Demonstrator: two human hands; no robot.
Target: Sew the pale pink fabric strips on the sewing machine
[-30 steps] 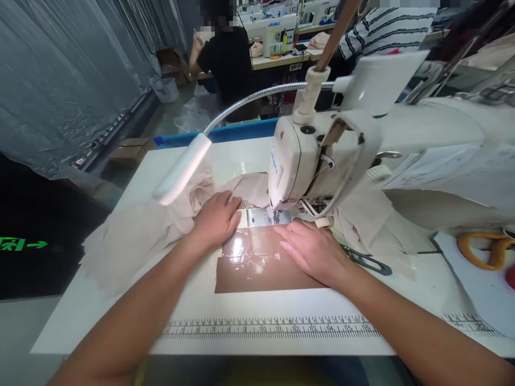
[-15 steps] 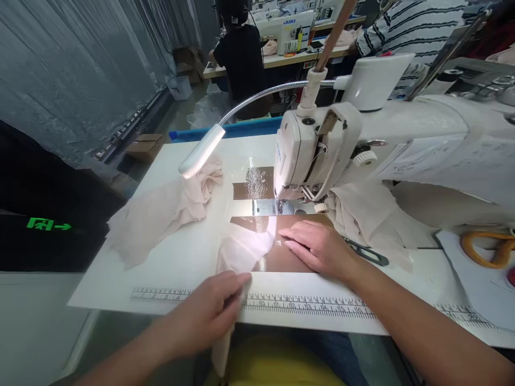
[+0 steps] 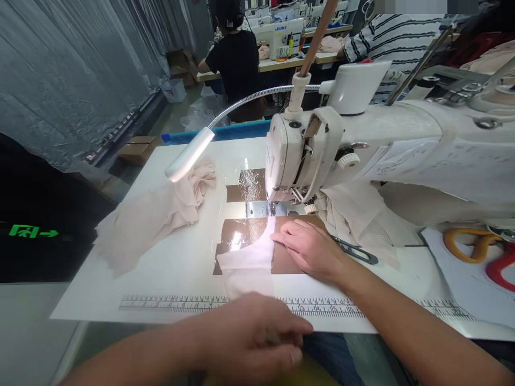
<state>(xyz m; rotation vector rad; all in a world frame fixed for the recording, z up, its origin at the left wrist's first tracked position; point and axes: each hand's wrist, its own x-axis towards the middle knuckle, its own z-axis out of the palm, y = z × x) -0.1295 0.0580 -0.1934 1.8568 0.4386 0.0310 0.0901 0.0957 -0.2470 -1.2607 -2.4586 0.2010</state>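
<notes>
A pale pink fabric piece (image 3: 249, 260) lies on the sewing table, its narrow end running up to the presser foot (image 3: 272, 209) of the white sewing machine (image 3: 306, 150). My right hand (image 3: 306, 244) rests flat on the brown taped surface (image 3: 289, 262), fingertips touching the fabric's right edge. Over the table's front edge is my left hand (image 3: 257, 335), blurred, with thumb and forefinger apart and the other fingers curled. Nothing shows between its thumb and forefinger. It covers the near end of the fabric.
Crumpled pale fabric (image 3: 173, 198) lies to the left, and more fabric (image 3: 362, 209) is under the machine arm. A dark slim tool (image 3: 358, 252) lies beside my right wrist. Orange-handled scissors (image 3: 466, 252) are on the right. A lamp (image 3: 191, 155) overhangs the table. People sit beyond.
My left hand has moved right and nearer to me, away from the fabric edge it pinched. The fabric has swung right and lies straighter. My right hand stays on the brown surface.
</notes>
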